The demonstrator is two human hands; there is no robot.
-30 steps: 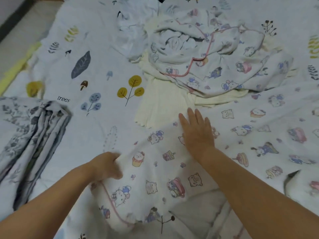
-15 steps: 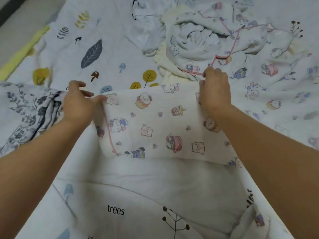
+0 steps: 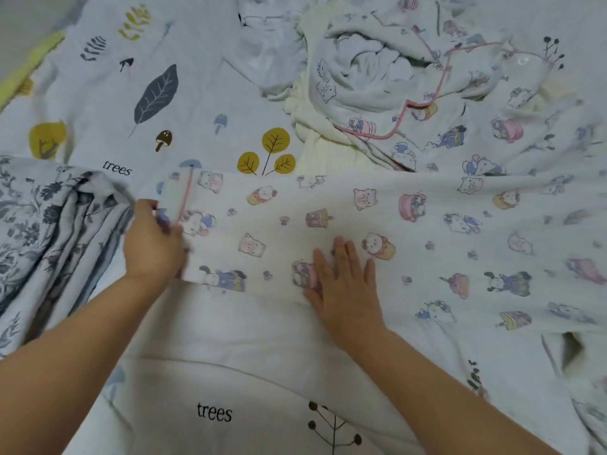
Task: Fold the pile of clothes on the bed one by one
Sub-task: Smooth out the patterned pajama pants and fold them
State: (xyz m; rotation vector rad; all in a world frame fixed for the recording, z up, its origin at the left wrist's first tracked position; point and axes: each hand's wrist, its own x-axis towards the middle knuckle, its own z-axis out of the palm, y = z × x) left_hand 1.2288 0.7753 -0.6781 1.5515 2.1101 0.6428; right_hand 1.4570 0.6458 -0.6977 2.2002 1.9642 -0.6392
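A white cartoon-print garment with pink piping [image 3: 328,224] lies folded over across the bed in front of me. My left hand [image 3: 152,244] grips its left end, where the pink-trimmed edge stands up between the fingers. My right hand [image 3: 345,284] lies flat on the cloth with straight fingers, pressing it down near the lower fold. Behind the garment sits the pile of clothes [image 3: 377,83]: a crumpled cartoon-print piece with pink trim on top, a cream garment [image 3: 315,139] under it and a pale white one [image 3: 269,54] at the back.
The bed sheet [image 3: 184,93] is white with leaves, mushrooms and the word "trees". A grey floral fabric [image 3: 49,231] lies bunched at the left, touching my left hand's side. A yellow-green strip [image 3: 29,64] marks the bed's far left edge.
Both hands have laid the lifted garment edge down onto the bed. My right hand let go of the top edge and now presses flat on the cloth; my left hand moved lower.
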